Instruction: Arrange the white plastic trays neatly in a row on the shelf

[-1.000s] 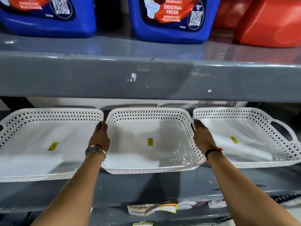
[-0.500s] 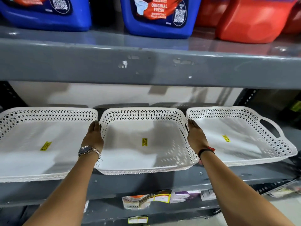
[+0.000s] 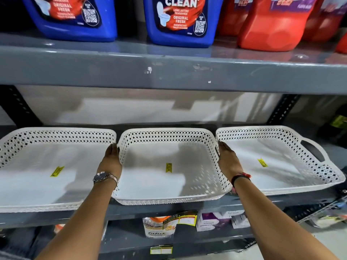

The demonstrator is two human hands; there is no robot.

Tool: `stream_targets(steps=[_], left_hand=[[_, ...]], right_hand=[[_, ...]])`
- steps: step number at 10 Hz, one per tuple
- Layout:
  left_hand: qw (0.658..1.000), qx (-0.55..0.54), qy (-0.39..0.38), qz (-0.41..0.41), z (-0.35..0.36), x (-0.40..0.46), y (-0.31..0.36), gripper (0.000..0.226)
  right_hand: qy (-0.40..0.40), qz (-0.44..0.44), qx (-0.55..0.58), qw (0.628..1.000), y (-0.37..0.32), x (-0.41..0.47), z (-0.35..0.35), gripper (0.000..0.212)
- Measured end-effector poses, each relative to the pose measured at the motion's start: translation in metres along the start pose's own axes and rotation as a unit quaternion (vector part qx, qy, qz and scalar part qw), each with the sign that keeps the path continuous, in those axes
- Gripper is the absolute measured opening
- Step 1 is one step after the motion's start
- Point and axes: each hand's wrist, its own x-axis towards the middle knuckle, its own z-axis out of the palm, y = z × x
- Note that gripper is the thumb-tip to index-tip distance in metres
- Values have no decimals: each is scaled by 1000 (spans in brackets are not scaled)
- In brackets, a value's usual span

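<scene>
Three white plastic trays with perforated walls stand side by side on the grey shelf (image 3: 169, 209). My left hand (image 3: 111, 160) lies flat against the left wall of the middle tray (image 3: 150, 184), and my right hand (image 3: 228, 159) presses on its right wall. The left tray (image 3: 37, 188) and the right tray (image 3: 281, 177) sit close on either side, and nothing touches them but the backs of my hands. Each tray carries a small yellow sticker on its floor. The middle tray's front edge overhangs the shelf lip slightly.
The shelf above (image 3: 169, 72) holds blue cleaner jugs (image 3: 180, 21) and red jugs (image 3: 272, 25). Packets (image 3: 161, 226) lie on the shelf below. A black perforated upright (image 3: 281, 109) stands behind the right tray.
The view has tilted up, showing more of the back wall. My hands stay on the middle tray's sides, and the trays hold the same order.
</scene>
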Motion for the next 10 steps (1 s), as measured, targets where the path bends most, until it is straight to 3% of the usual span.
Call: stream_targets(steps=[6, 8, 10], left_hand=[[1000, 21, -7, 11, -4, -9, -1, 65], [997, 36, -70, -3, -10, -7, -5, 77], [996, 65, 29, 57, -24, -11, 5, 60]], right_hand=[[-29, -4, -21, 999, -2, -4, -3, 66], [-34, -10, -89, 995, -8, -9, -12, 78], [25, -58, -175, 983, -19, -14, -18, 55]])
